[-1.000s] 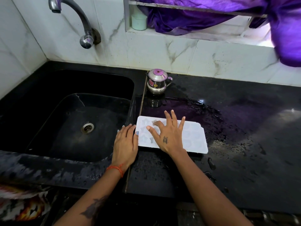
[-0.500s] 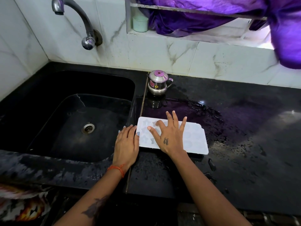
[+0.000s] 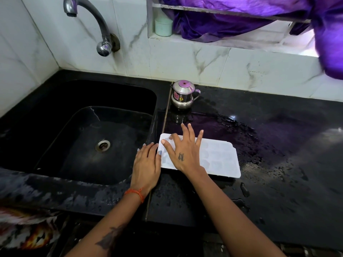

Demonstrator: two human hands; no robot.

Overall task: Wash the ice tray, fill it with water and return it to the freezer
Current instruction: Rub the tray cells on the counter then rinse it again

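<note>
The ice tray (image 3: 219, 158) looked like smooth white plastic. The counter (image 3: 278, 164) was shiny black stone, wet with drops. The sink (image 3: 55, 101) was dark and smooth. The tap (image 3: 100, 28) and little pot (image 3: 182, 95) were shiny metal. The purple cloth (image 3: 241, 15) looked silky.
</note>
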